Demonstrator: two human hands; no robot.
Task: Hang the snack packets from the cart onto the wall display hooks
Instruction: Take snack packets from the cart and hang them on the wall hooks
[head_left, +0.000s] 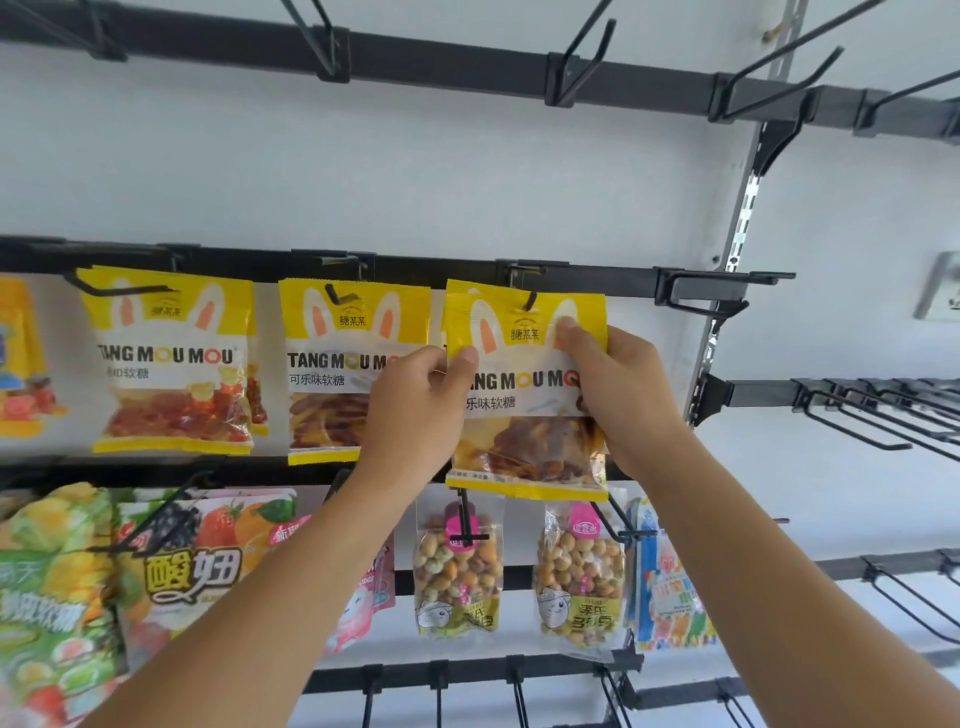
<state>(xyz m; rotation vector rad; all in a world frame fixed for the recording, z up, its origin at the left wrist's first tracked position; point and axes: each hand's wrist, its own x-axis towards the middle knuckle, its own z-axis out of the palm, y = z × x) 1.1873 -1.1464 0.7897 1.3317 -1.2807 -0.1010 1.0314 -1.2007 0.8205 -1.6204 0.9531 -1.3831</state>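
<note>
Now both hands, left hand (415, 400) and right hand (618, 384), pinch the yellow packet (524, 395) by its sides, each grip clenched, to keep its top hole on the hook (529, 300) of the middle rail.

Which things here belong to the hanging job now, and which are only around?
In the job:
yellow packet
its hook
left hand
right hand

Only around:
hung yellow packets
nut bags
empty top hooks
wall socket
</note>
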